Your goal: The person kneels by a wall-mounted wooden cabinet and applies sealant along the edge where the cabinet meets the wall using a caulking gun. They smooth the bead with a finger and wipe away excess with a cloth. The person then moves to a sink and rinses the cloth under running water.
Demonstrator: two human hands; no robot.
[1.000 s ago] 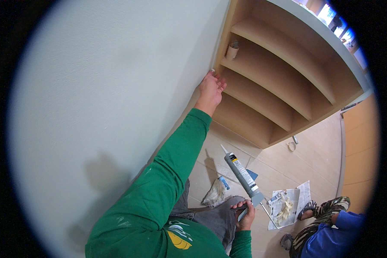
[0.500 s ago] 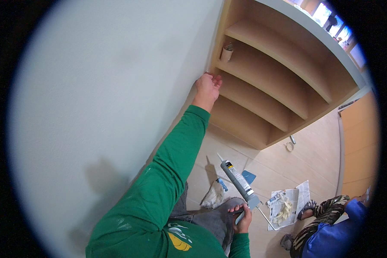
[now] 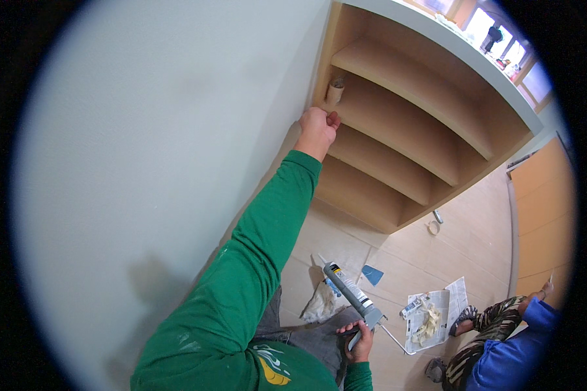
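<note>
My left hand (image 3: 318,126) reaches up to the front left edge of a wooden shelf unit (image 3: 398,130), where it meets the white wall (image 3: 156,117). Its fingers are curled and touch that edge; anything between them is hidden. Low in front of my body, my right hand (image 3: 359,341) is wrapped round the handle of a caulking gun (image 3: 353,293). The gun holds a white and grey cartridge, its nozzle pointing up and to the left. A brown roll or cup (image 3: 335,92) stands on a shelf just above my left hand.
On the floor lie a whitish rag (image 3: 319,303), a blue flat piece (image 3: 372,275), a roll of tape (image 3: 434,227) and newspaper (image 3: 460,296) with crumpled pale strips (image 3: 427,326). At the lower right is another person in a blue top (image 3: 512,358). Orange panels (image 3: 541,215) stand behind.
My left hand has slid a little up the shelf's edge, nearer the brown roll or cup. The caulking gun has shifted slightly left and down. The other person's hand now shows more.
</note>
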